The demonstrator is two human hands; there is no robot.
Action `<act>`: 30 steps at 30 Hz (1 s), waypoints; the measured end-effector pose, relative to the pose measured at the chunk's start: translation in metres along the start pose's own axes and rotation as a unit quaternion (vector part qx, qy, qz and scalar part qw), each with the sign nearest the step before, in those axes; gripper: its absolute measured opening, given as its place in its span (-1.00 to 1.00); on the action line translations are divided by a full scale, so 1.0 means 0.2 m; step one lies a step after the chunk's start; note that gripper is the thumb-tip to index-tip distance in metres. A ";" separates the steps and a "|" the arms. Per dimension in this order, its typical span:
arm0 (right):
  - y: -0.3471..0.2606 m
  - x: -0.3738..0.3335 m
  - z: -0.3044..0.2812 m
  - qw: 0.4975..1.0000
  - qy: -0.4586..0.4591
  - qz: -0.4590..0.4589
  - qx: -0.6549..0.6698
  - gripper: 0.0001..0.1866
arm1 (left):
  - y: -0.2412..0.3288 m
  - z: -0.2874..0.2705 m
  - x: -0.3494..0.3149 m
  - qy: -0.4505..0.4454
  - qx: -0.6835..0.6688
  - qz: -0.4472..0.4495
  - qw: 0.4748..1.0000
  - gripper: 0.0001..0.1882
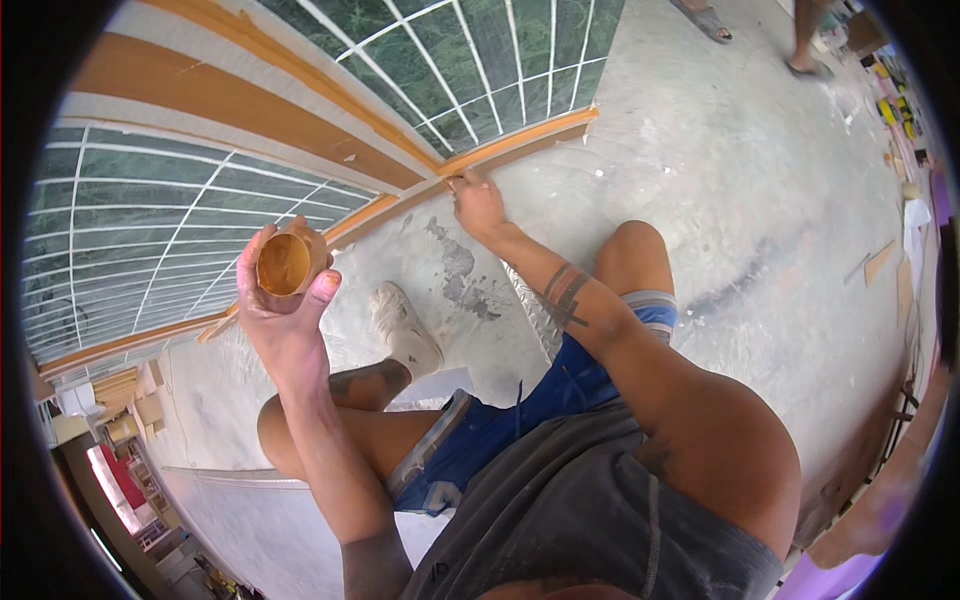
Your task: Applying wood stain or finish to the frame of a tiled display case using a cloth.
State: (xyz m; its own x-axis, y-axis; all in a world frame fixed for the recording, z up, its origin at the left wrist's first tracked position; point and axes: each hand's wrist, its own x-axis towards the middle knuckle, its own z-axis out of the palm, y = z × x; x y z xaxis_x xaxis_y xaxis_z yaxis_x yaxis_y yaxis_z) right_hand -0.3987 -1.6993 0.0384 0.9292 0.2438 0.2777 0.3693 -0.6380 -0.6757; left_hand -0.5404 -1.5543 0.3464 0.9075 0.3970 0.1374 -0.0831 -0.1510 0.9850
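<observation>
My left hand is wrapped round a small brown cup, held up in front of the window panels. The cup's mouth faces me, and its inside is coated orange-brown. Further off, my right hand is at the bottom rail of an orange-brown wooden frame. Its fingers are pinched together against the rail, and anything between them is too small to make out. White bars cross the green-tinted panes above the rail. A wide brown wooden strip runs between the two panes.
Dark grey stains mark the pale concrete floor below the frame. My foot in a white shoe rests close to the frame. Another person's sandalled foot is at the far right. Tools and wood pieces lie along the right edge.
</observation>
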 end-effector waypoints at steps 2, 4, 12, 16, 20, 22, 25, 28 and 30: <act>0.02 -0.02 -0.02 1.000 0.005 0.007 0.019 -0.73 | 0.01 -0.01 -0.01 -0.007 0.005 0.000 1.000 -0.19; 0.09 -0.03 -0.08 0.997 0.042 0.056 -0.014 -0.64 | 0.03 -0.01 -0.01 -0.009 0.010 0.000 1.000 -0.22; 0.20 0.00 -0.12 0.997 0.062 0.035 0.042 -0.68 | 0.03 0.00 -0.01 0.004 -0.033 -0.021 0.999 -0.17; 0.09 0.07 -0.07 0.999 0.028 -0.028 -0.030 -0.75 | 0.02 -0.01 -0.03 -0.007 0.006 -0.002 1.000 -0.23; 0.08 0.15 0.01 0.995 0.005 -0.074 -0.074 -0.78 | 0.02 0.00 -0.02 -0.008 0.017 0.000 1.000 -0.21; 0.11 0.16 0.05 0.982 -0.016 -0.127 -0.141 -0.78 | 0.02 0.01 -0.01 -0.014 0.017 0.001 1.000 -0.20; 0.11 0.15 0.06 0.970 -0.010 -0.167 -0.177 -0.78 | 0.00 -0.02 0.00 -0.016 0.028 0.005 0.999 -0.20; 0.14 0.16 0.02 0.964 -0.045 -0.161 -0.205 -0.77 | -0.01 -0.02 0.00 -0.021 0.020 0.008 1.000 -0.20; 0.23 0.17 -0.05 0.963 -0.032 -0.164 -0.213 -0.76 | -0.02 -0.01 0.01 -0.021 0.025 0.006 0.999 -0.20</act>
State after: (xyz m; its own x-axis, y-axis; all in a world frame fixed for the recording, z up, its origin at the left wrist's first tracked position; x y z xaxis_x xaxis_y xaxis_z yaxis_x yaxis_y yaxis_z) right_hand -0.3505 -1.7281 0.0225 0.7676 0.5184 0.3769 0.6168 -0.7573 -0.2145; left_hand -0.5384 -1.5515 0.3434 0.9230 0.3567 0.1440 -0.0750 -0.2004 0.9768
